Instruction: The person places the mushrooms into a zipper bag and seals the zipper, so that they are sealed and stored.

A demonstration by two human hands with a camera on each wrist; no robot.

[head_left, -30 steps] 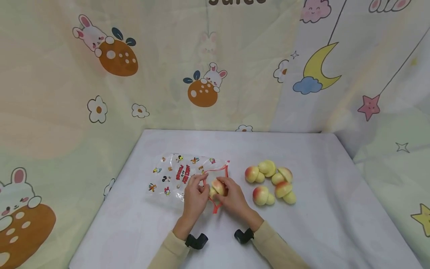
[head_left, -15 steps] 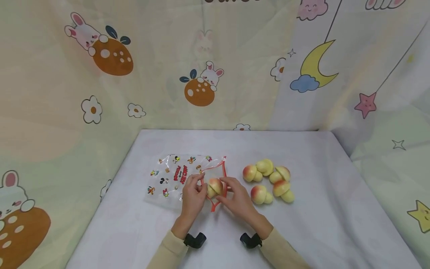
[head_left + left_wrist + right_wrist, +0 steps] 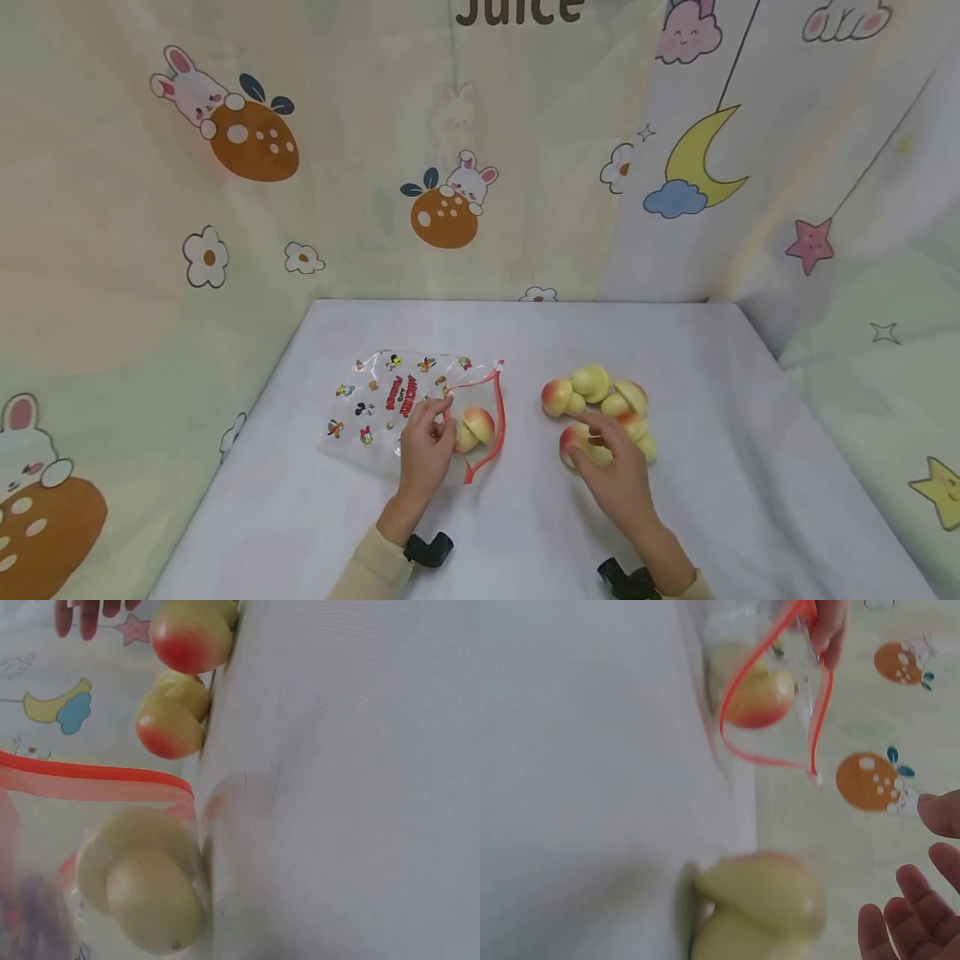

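Observation:
My left hand point(image 3: 424, 450) pinches the upper edge of a clear zip bag point(image 3: 352, 450) printed with small cartoon figures. The bag's red-trimmed mouth gapes toward the right. Just inside it sits a yellow-and-red mushroom-shaped piece point(image 3: 476, 427), also visible through the plastic in the left wrist view as a pale mushroom-shaped piece point(image 3: 154, 896). To the right, my right hand point(image 3: 618, 475) hovers by a loose mushroom-shaped piece point(image 3: 576, 437), partly covering it, thumb and fingers apart. In the right wrist view, nothing lies between the fingers of that right hand point(image 3: 915, 900).
Several more mushroom-shaped pieces point(image 3: 590, 383) lie clustered behind the right hand. A white cloth covers the table point(image 3: 720, 500). Behind it hangs a cartoon-printed curtain point(image 3: 540, 208). Each wrist bears a black camera point(image 3: 429, 550).
My right hand has let go of the piece in the bag's mouth and moved right, over the loose pieces. The left hand keeps its hold on the bag's edge.

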